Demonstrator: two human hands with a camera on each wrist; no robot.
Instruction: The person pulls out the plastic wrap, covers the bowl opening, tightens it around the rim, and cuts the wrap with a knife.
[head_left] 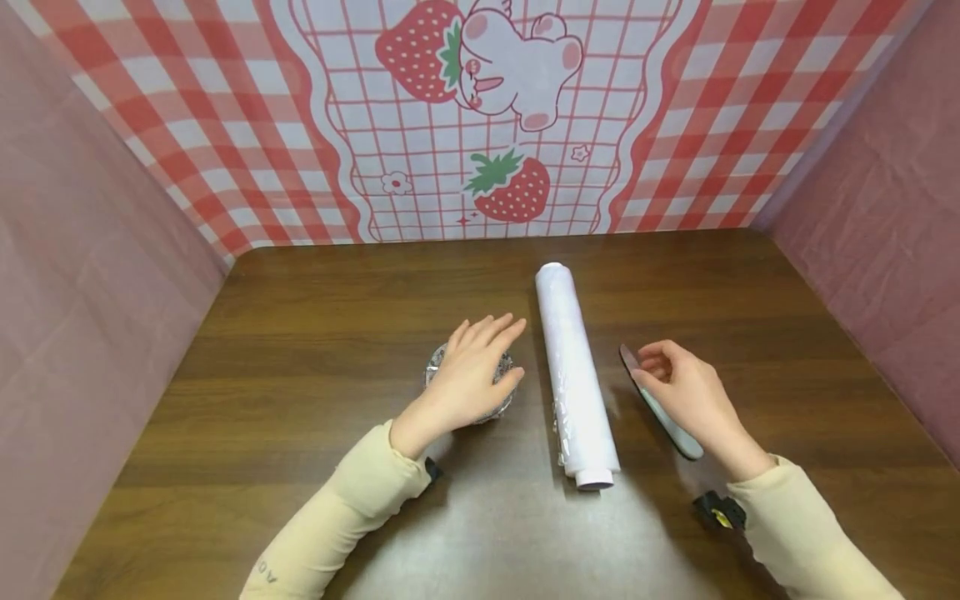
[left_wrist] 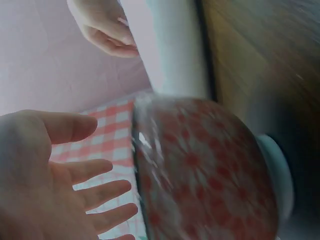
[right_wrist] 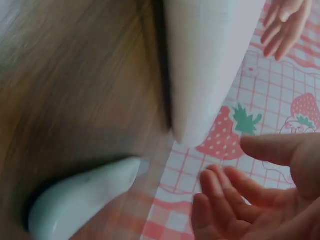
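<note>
My left hand [head_left: 471, 377] is over a bowl [head_left: 433, 363], fingers spread and straight. From the left wrist, the palm shows facing the bowl [left_wrist: 205, 165], apart from its rim, with nothing in it. Red and pale floral patterns cover the bowl's side, and a shiny clear layer shows near its rim. To its right lies a long roll of cling film [head_left: 576, 375], its loose edge crinkled. A knife with a pale green handle [head_left: 671, 427] lies right of the roll. Just above it hovers my right hand [head_left: 688, 398], fingers loosely bent, holding nothing; the right wrist view shows the knife handle [right_wrist: 85, 200] apart from them.
The brown wooden table [head_left: 300, 333] ends at a red-and-white checked backdrop [head_left: 247, 108] with strawberry prints. Pink cloth [head_left: 82, 250] hangs along both sides. The cling film roll stands between the two hands.
</note>
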